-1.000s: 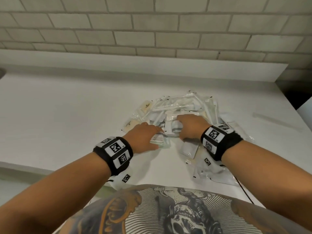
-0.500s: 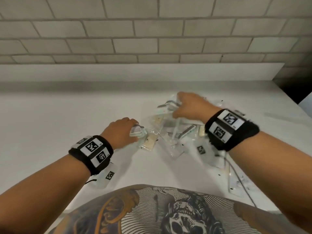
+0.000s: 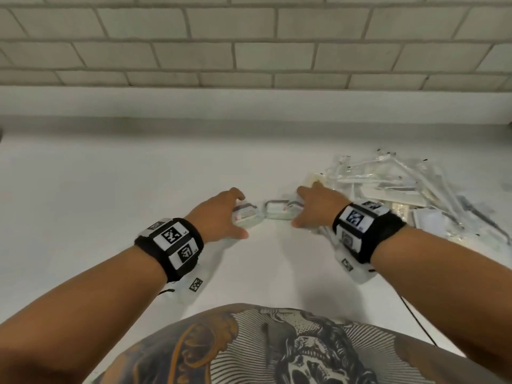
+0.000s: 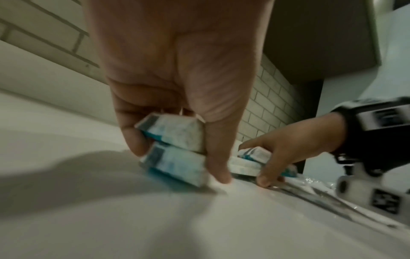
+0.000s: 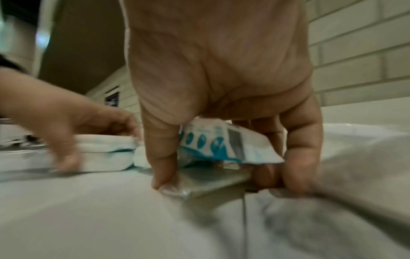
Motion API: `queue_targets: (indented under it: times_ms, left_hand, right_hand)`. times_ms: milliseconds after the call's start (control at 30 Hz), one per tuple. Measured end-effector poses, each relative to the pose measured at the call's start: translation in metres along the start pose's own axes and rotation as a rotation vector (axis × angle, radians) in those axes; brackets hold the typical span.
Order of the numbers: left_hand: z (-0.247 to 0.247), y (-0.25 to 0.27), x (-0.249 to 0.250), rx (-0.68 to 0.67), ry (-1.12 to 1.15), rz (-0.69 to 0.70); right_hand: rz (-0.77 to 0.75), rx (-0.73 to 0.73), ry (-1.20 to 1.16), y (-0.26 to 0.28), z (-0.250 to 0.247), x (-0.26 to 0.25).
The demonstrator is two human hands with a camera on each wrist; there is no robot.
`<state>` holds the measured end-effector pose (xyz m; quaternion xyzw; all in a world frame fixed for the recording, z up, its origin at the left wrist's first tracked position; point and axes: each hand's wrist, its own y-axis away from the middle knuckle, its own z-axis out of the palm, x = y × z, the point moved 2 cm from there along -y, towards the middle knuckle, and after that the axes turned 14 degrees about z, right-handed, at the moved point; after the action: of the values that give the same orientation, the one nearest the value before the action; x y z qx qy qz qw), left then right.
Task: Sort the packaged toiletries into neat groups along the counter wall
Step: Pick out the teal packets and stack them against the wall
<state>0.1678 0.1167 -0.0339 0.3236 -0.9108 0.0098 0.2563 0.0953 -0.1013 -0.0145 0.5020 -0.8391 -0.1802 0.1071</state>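
Most of the packets heaped at your right blur together on the counter. Your left hand clamps two stacked packs; your right hand pinches another pack beside them.

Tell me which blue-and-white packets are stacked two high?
Those the left hand grips: two blue-and-white soap-like packets, one atop the other. The right hand holds one slanted packet.

Head view: left hand covers most of the packets under it; fingertips hidden. Heap of clear wrappers too blurred to identify items. Right wrist view: packet print unreadable, table smeared.
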Motion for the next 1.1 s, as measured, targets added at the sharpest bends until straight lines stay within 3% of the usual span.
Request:
queue_targets:
  times_ms: [100, 167, 267, 333, 433, 567, 667, 767, 933, 1100]
  left_hand:
    - [-0.002, 0.0, 0.005, -0.058, 0.116, 0.013]
    - [-0.006, -0.005, 0.003, -0.067, 0.071, 0.003]
    - [-0.014, -0.014, -0.012, -0.012, 0.049, -0.079]
    - [-0.018, -0.017, -0.023, 0.021, 0.074, -0.132]
    - [-0.02, -0.015, -0.031, -0.004, 0.11, -0.131]
    - [-0.017, -0.008, -0.026, -0.094, 0.325, -0.077]
    - [-0.016, -0.01, -0.022, -0.116, 0.274, -0.011]
    - [-0.02, -0.016, -0.024, 0.019, 0.186, -0.024]
    - [-0.026, -0.019, -0.026, 0.106, 0.076, -0.08]
    - [-0.019, -0.012, -0.03, 0.019, 0.092, -0.099]
  right_hand:
    - [0.109, 0.011, 0.092, -0.01, -0.013, 0.016]
    - [0.138, 0.128, 0.126, -0.011, -0.019, 0.019]
    - [-0.072, 0.287, -0.073, -0.003, -0.026, 0.002]
    - [-0.259, 0.189, -0.191, 0.009, -0.025, -0.018]
    - [-0.456, -0.006, -0.078, 0.025, -0.007, -0.047]
    - [-0.565, 0.047, 0.088, 0.03, 0.02, -0.063]
    - [-0.538, -0.022, 0.079, 0.029, 0.023, -0.059]
    - [-0.383, -0.199, -0.009, 0.016, 0.009, -0.053]
    - [-0.231, -0.026, 0.01, 0.0, -0.002, -0.039]
    - [-0.243, -0.067, -0.115, 0.011, 0.009, -0.042]
